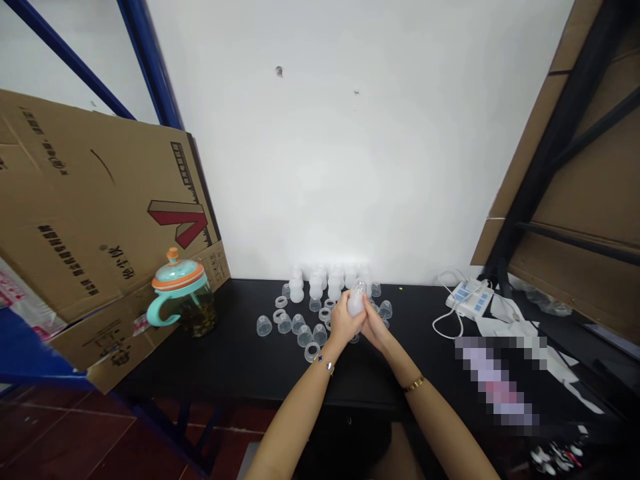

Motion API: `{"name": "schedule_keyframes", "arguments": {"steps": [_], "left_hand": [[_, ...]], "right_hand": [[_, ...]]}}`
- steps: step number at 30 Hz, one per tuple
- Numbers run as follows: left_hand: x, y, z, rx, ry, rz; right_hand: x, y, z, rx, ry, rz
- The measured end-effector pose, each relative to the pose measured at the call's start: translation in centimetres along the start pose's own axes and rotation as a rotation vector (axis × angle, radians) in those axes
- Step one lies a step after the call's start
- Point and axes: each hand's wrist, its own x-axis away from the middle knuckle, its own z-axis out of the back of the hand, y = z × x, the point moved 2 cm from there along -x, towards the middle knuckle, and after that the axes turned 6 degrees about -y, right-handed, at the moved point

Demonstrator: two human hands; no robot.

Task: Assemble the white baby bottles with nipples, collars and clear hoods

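Observation:
My left hand [342,322] and my right hand [373,325] meet over the black table [240,360], both closed round one small translucent white bottle [357,297] that sticks up between them. Behind them several similar white bottles [316,281] stand in a row against the wall. Several clear domed caps [264,325] and clear rings [311,351] lie scattered on the table just left of and beneath my hands. A bracelet is on each wrist.
A jar with a teal handle and an orange-rimmed lid [181,295] stands at the table's left. A large cardboard box [95,220] leans beside it on blue racking. A white power strip [471,298] with cable and white papers lie at the right, under a dark shelf.

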Motion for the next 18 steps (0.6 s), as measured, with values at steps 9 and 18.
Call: {"name": "schedule_keyframes", "arguments": {"steps": [9, 18], "left_hand": [[0.01, -0.01, -0.04, 0.008, 0.010, -0.005], [0.40, 0.20, -0.15, -0.057, -0.007, -0.042]], "right_hand": [[0.08, -0.10, -0.10, -0.005, -0.019, -0.003], [0.02, 0.29, 0.63, -0.005, 0.026, 0.021]]}}
